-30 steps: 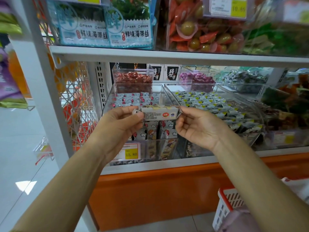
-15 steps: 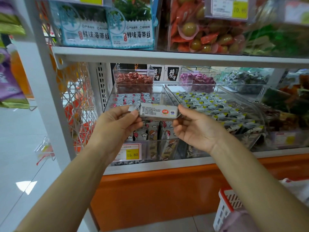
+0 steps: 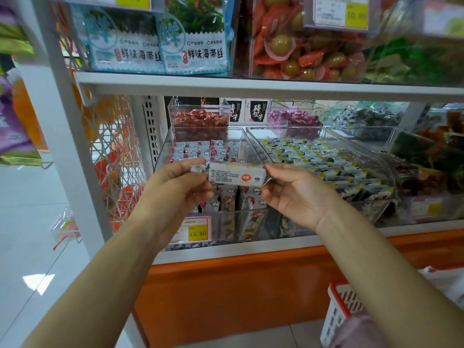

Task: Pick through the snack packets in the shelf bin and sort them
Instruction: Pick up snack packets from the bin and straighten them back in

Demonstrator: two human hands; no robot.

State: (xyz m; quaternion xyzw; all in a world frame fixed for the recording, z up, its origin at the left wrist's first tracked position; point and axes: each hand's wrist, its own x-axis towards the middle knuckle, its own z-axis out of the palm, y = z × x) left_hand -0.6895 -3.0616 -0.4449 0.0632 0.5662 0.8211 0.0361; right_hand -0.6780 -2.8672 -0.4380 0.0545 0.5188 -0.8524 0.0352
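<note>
A white shelf [image 3: 251,87] crosses the view from side to side. At the shelf's left end stands a broad white post [image 3: 60,136], and just below the shelf, beside that post, hangs a white wire mesh [image 3: 118,151] next to a slotted strip [image 3: 150,129]. Well below the shelf runs a white ledge [image 3: 251,249] over a glossy orange base [image 3: 238,292]. Left of the shelf and lower lies a pale tiled floor [image 3: 30,222], shiny, with a bright patch [image 3: 40,282] of reflected light. Far below the shelf's right half sits a white, red-rimmed basket [image 3: 337,312].
</note>
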